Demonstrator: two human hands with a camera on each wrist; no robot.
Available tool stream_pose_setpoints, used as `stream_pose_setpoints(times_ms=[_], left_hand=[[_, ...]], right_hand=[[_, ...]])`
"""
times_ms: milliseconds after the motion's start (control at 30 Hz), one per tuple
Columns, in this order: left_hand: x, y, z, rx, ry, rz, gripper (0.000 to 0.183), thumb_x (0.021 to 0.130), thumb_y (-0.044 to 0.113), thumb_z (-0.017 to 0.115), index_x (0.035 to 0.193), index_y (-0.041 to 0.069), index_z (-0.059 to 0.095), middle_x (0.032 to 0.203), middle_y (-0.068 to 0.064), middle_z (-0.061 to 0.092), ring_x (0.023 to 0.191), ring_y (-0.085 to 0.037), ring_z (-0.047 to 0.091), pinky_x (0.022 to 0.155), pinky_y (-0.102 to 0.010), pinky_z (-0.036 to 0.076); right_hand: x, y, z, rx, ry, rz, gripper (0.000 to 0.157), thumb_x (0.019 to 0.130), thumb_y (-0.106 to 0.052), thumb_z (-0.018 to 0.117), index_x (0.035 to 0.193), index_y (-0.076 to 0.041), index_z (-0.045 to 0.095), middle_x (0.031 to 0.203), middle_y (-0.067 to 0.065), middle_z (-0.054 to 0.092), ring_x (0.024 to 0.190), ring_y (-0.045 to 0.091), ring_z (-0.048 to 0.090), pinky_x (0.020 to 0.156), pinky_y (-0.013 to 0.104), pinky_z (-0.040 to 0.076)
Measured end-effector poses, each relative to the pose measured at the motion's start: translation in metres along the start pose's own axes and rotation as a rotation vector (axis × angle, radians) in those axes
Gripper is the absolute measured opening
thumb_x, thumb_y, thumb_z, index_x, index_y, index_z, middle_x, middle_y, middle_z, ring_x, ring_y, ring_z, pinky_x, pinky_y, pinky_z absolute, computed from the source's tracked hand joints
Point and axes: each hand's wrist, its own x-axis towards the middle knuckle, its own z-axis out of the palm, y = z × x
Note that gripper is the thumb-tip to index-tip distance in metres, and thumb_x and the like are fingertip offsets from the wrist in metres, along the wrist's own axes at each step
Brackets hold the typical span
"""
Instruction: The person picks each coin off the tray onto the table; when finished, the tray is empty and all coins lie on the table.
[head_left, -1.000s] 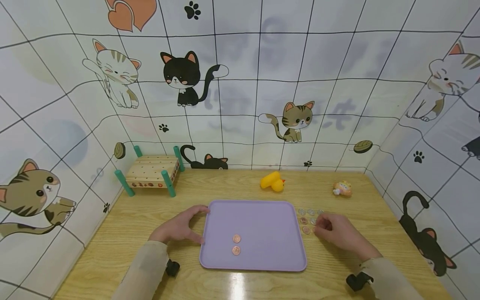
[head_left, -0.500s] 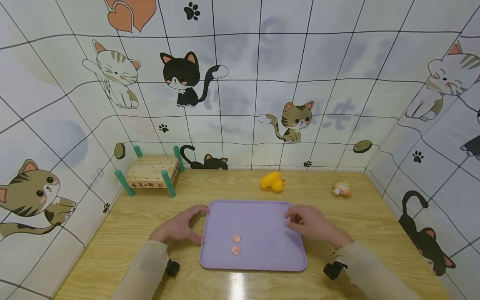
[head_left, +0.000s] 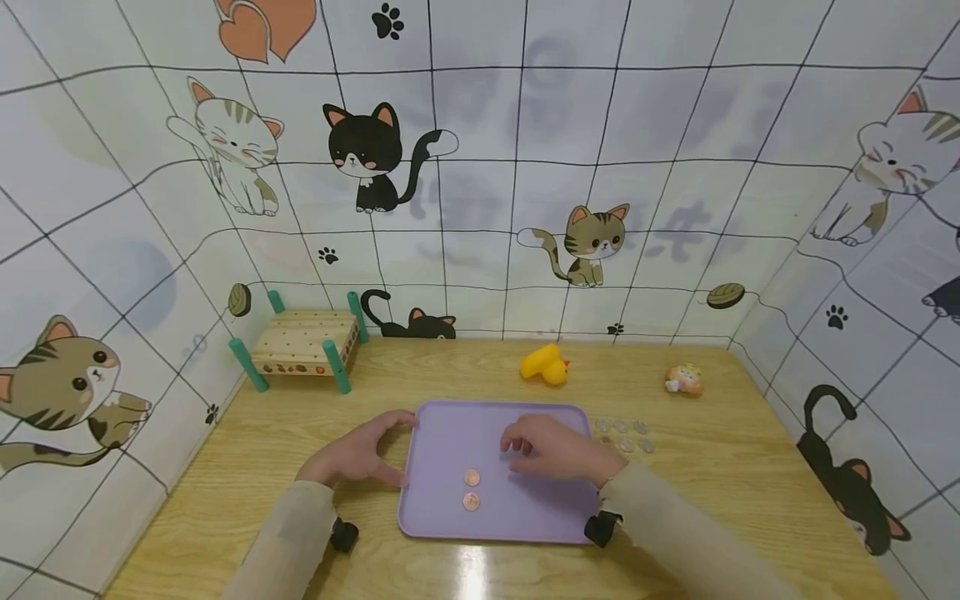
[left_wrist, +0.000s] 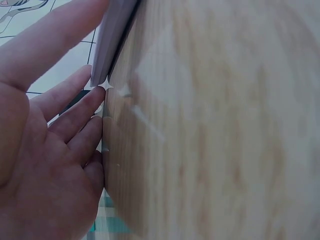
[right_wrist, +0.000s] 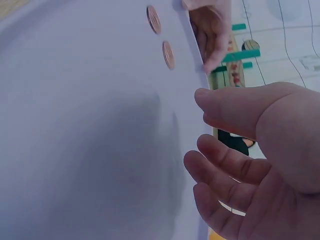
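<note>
My left hand [head_left: 358,454] touches the left rim of the lilac tray [head_left: 525,529], thumb and fingers spread along the edge. Two copper coins [head_left: 471,502] lie one behind the other on the tray's left half. Above the tray's right half is my right hand [head_left: 551,446], its thumb and index finger pressed together in a pinch. The coin between these tips is hidden by them. In the right wrist view the other fingers of that hand hang loosely curled. Right of the tray, several silver coins [head_left: 641,427] lie on the table, with a copper coin [head_left: 606,441] partly behind the right wrist.
A yellow toy duck [head_left: 546,364] lies behind the tray. Farther right sits a small orange-and-white figurine [head_left: 683,379]. A toy bed [head_left: 303,342] with green posts stands at the back left of the wooden table [head_left: 420,371]. Cat-print walls enclose the table.
My right hand has moved left from the coins beside the tray to over the tray, fingertips still pinched. The left hand and the two coins on the tray have stayed put.
</note>
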Motion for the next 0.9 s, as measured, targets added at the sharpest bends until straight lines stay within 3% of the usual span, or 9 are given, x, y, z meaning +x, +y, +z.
stream_pose_setpoints(times_ms=[367, 900], left_hand=[[-0.001, 0.002, 0.000, -0.001, -0.002, 0.000, 0.092, 0.069, 0.025, 0.100, 0.149, 0.028, 0.053, 0.166, -0.004, 0.038, 0.157, -0.037, 0.023, 0.125, -0.067, 0.017], [0.000, 0.000, 0.000, 0.013, 0.000, 0.019, 0.092, 0.069, 0.027, 0.100, 0.148, 0.027, 0.053, 0.165, -0.004, 0.039, 0.157, -0.036, 0.025, 0.125, -0.067, 0.018]], right_hand=[[0.036, -0.023, 0.023, -0.058, -0.103, -0.103, 0.019, 0.096, -0.014, 0.077, 0.115, -0.013, 0.074, 0.102, 0.004, 0.068, 0.089, 0.016, 0.062, 0.081, 0.022, 0.051], [0.048, -0.024, 0.033, -0.048, -0.126, -0.114, 0.010, 0.097, -0.015, 0.077, 0.107, -0.017, 0.078, 0.099, 0.000, 0.066, 0.087, 0.010, 0.060, 0.081, 0.019, 0.049]])
